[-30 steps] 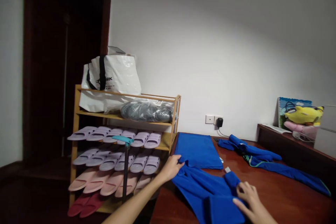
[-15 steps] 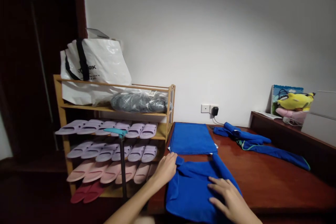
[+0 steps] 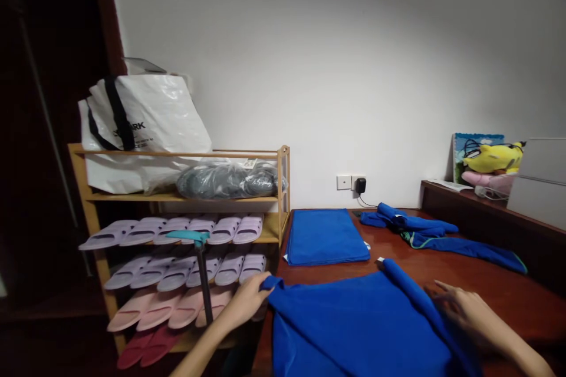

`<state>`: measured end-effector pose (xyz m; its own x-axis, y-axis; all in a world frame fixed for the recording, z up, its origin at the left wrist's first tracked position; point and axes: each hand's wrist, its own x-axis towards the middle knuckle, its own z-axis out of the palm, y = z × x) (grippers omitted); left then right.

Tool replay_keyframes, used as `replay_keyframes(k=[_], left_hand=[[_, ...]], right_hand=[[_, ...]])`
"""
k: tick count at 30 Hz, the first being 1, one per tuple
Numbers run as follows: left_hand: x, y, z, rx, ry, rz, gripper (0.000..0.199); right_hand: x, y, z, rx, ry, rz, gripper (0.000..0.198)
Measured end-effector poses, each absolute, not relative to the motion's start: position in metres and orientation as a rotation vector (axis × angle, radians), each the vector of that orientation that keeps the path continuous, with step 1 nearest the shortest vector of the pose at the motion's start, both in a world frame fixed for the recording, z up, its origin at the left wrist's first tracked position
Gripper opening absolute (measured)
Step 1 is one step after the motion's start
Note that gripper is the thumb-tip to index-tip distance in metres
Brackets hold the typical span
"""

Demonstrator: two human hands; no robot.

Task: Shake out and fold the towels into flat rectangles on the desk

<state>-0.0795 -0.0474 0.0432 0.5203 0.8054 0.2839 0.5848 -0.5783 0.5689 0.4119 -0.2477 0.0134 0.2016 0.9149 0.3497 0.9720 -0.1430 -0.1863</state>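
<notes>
A blue cloth (image 3: 354,324) lies partly spread on the near part of the brown table, with a rolled or folded strip along its right side. My left hand (image 3: 251,297) is closed on the cloth's far left corner, holding it slightly raised at the table's left edge. To the right of the rolled strip is my right hand (image 3: 464,309), its index finger stretched out and the others blurred. I see nothing held in it. Beyond the cloth lies a neat flat stack of folded blue cloth (image 3: 326,237).
Crumpled blue cloths (image 3: 411,227) lie at the back right of the table (image 3: 495,300). A slipper rack (image 3: 283,206) stands left, with a teal-topped pole (image 3: 202,271) before it. A yellow plush toy (image 3: 493,158) sits on the raised ledge at right. A black plug (image 3: 361,185) is in the wall.
The near cloth has been spread wider. My left hand has moved left with its corner, and my right hand has moved right, off the cloth's middle. The view has shifted slightly.
</notes>
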Motion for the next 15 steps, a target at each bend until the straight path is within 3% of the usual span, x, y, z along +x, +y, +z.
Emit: replay_keyframes(k=[2, 5, 7, 11, 15], left_hand=[[-0.077, -0.06, 0.042, 2.469, 1.246, 0.714, 0.015], [-0.053, -0.095, 0.043, 2.703, 1.454, 0.821, 0.055], [-0.033, -0.118, 0.044, 2.867, 1.233, 0.71, 0.072], [-0.015, -0.137, 0.039, 2.809, 0.865, 0.29, 0.052], [-0.026, -0.127, 0.029, 2.724, 0.892, 0.275, 0.051]], right_hand=[[0.394, -0.246, 0.01, -2.037, -1.745, -0.203, 0.034], [0.337, -0.239, 0.008, -1.888, -1.858, -0.08, 0.046], [0.299, -0.232, 0.007, -1.799, -2.019, 0.104, 0.049], [0.274, -0.222, 0.002, -1.839, -2.061, 0.243, 0.051], [0.317, -0.221, -0.009, -1.96, -1.946, 0.165, 0.052]])
